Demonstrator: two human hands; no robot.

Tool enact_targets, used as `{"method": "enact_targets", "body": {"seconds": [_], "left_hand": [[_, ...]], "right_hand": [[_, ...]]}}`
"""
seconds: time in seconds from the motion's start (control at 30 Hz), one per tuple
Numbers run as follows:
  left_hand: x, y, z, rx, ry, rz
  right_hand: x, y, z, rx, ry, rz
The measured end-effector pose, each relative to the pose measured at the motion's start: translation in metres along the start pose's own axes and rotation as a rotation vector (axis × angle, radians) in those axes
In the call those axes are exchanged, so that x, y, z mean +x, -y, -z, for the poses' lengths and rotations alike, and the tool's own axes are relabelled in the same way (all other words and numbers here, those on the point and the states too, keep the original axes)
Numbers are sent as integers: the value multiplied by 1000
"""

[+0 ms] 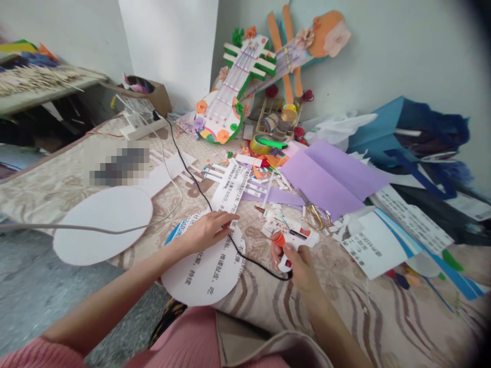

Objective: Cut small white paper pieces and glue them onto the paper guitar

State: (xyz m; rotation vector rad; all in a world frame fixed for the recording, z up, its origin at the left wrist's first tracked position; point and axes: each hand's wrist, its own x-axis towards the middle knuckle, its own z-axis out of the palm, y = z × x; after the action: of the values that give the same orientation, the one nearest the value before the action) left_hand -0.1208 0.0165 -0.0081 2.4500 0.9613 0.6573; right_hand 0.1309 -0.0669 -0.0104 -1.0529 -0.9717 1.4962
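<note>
My right hand [293, 263] is wrapped round a white and orange hot glue gun [299, 243], its nozzle toward the far left. A black cord [249, 259] runs from its grip across the paper. My left hand [209, 230] lies over a printed cardboard lute shape [203, 276], fingers stretched out near the joint of its round body and neck. The neck [233, 186] points away from me, with peg-like strips across it. To the left lies a plain white lute shape [103, 225] with an oval body and a pegged neck.
Two decorated paper lutes [226, 97] lean against the wall. Gold-handled scissors [316, 213] and purple paper [326, 179] lie right of centre, among scraps and tape [261, 145]. A power strip [143, 128] stands at the back left. Printed boards [379, 245] and a blue bag [379, 130] are at right.
</note>
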Motion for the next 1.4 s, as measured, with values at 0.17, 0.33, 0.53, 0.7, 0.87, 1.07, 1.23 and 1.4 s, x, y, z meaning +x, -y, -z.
{"method": "enact_targets", "body": {"seconds": [0.17, 0.33, 0.53, 0.7, 0.87, 1.07, 1.23, 1.4], "left_hand": [[-4, 5, 6, -6, 42, -10], [-11, 9, 20, -30, 83, -21], [-31, 8, 33, 14, 156, 51], [-58, 11, 36, 65, 83, 120], [-90, 4, 26, 63, -273, 210], [-119, -9, -9, -327, -569, 608], [-119, -19, -18, -486, -553, 649], [-110, -34, -5, -306, -516, 595]], "right_hand": [[1, 9, -12, 93, -35, 8], [3, 22, -28, 196, -47, 30], [2, 23, -45, 227, -58, -12], [-3, 2, -58, 101, -99, 10], [-9, -20, -60, -101, -211, 47], [-8, -22, -61, -82, -238, 28], [-4, -18, -60, -4, -267, 34], [-2, -13, -51, -14, -249, 31]]}}
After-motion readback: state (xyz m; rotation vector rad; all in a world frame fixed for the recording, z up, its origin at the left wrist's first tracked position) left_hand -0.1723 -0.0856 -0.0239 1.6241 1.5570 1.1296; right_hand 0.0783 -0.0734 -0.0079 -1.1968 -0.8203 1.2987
